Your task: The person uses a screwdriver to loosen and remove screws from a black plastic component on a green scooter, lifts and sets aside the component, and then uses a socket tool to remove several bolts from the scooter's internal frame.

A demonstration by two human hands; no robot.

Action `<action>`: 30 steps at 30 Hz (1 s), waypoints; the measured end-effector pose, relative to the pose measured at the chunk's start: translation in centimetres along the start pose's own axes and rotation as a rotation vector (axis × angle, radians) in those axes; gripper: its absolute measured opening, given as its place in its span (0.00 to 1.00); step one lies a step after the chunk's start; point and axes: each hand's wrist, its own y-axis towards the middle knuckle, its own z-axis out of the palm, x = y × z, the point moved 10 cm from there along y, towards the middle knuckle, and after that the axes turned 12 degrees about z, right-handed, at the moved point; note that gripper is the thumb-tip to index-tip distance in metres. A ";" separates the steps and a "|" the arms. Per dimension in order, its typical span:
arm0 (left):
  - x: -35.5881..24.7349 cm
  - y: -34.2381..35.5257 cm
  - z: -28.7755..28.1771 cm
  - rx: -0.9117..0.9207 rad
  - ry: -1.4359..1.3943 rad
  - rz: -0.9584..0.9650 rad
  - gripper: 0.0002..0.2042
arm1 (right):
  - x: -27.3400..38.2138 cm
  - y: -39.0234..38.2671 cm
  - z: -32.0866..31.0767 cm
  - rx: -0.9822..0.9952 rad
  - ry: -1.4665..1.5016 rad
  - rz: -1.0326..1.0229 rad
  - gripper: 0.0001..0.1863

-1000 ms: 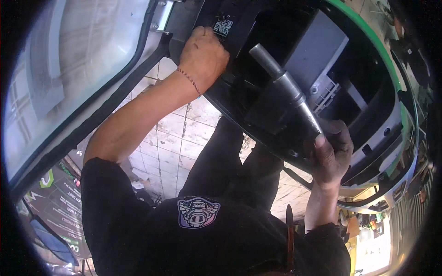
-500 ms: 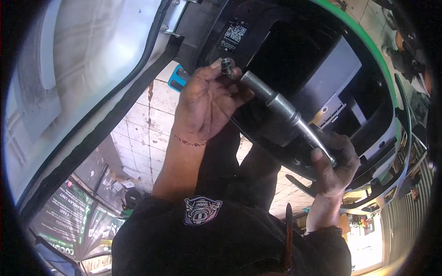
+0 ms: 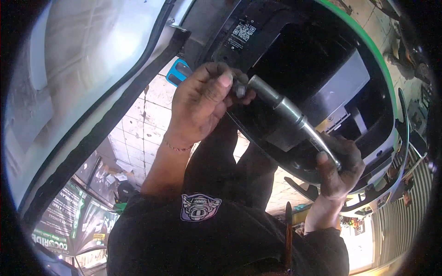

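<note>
A smooth, stepped metal cylinder (image 3: pixel 288 109) is clasped by the right hand (image 3: pixel 339 181), right of centre. Just above centre, a small dark metal piece (image 3: pixel 240 89) is pinched by the left hand (image 3: pixel 198 105), lower in the frame than half a second ago.

Just left of the pale ribbed wall (image 3: pixel 400 211) glows bright white light (image 3: pixel 361 250); well left of it spreads stained, white-tiled floor (image 3: pixel 147 112); farther left, a dark banner (image 3: pixel 71 214).

Left hand (image 3: pixel 200 105) holding small metal piece (image 3: pixel 240 92), right hand (image 3: pixel 341 168) gripping cylindrical tool (image 3: pixel 290 111)
</note>
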 end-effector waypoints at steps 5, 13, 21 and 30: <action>0.8 -1.4 -0.1 -0.089 0.032 -0.084 0.14 | 1.2 0.4 0.7 0.030 -0.121 -0.073 0.19; -0.7 -1.5 -1.8 -0.341 0.046 0.148 0.14 | 2.3 -0.2 1.2 0.030 -0.133 -0.174 0.19; -0.8 -2.6 -1.5 -0.358 0.273 0.277 0.13 | 1.4 -0.5 2.3 0.065 -0.199 -0.149 0.16; 3.9 -3.3 0.0 -0.501 -0.037 0.083 0.20 | 4.0 -1.9 5.1 0.045 -0.451 -0.459 0.20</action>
